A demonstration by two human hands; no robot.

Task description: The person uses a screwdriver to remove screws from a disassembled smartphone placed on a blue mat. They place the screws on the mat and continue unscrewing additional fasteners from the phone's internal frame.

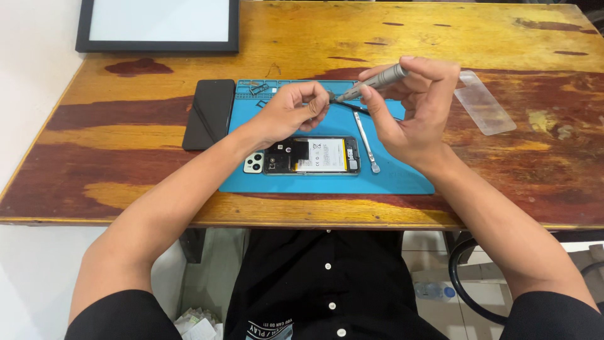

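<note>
Phone (304,155) sits back-off at the mat's (402,179) front edge, insides still in, while we pinch a screwdriver (376,80) in our right hand (412,107), left hand's (290,112) fingertips closed at its tip.

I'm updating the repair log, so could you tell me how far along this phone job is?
Done: the opened phone lies on the blue mat, its dark panel set aside. In hand: the right hand holds a screwdriver, left hand at its tip. Left: battery remains in place.
</note>
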